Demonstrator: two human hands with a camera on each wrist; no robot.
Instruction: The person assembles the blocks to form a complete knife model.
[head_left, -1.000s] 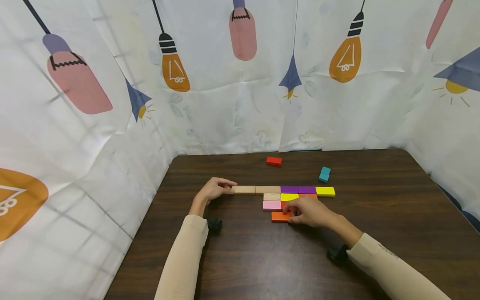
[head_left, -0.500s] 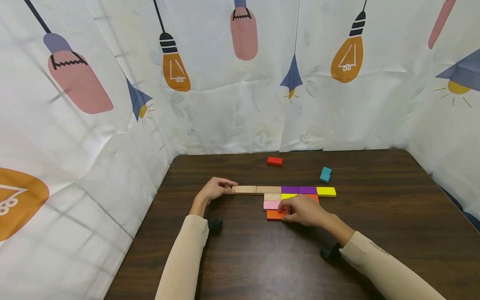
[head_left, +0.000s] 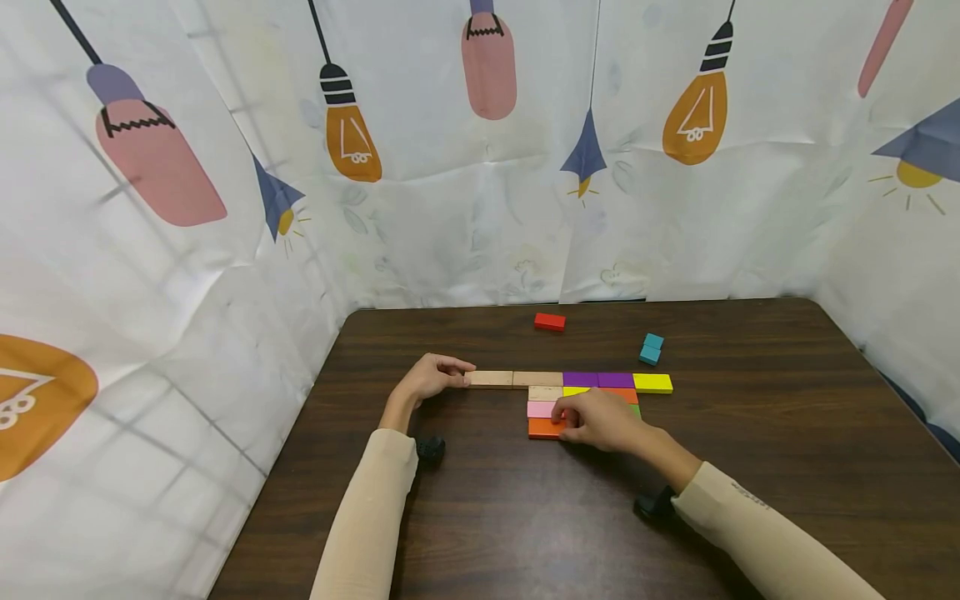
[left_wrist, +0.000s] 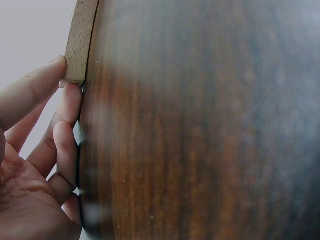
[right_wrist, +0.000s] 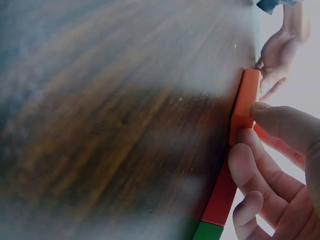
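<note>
Flat coloured blocks lie in close rows on the dark table. My left hand [head_left: 432, 377] holds the left end of a plain wooden block [head_left: 490, 379], the leftmost in the far row; in the left wrist view the thumb and a finger touch its end [left_wrist: 79, 47]. My right hand [head_left: 603, 421] pinches an orange block [head_left: 545, 428] at the near left of the rows, just below a pink block [head_left: 540, 409]. In the right wrist view, a red block [right_wrist: 220, 192] and a green block [right_wrist: 208, 231] continue past the orange one. My right hand covers part of the near rows.
A yellow block [head_left: 652, 383] ends the far row at the right, beside purple blocks [head_left: 597, 379]. Farther back lie a loose red block [head_left: 550, 322] and two teal blocks [head_left: 651, 348]. A printed curtain [head_left: 480, 208] hangs behind the table [head_left: 487, 525].
My right hand has slid the orange block left and slightly away from me, up to the pink block. A bit of green now shows right of the hand. My left hand stays in place.
</note>
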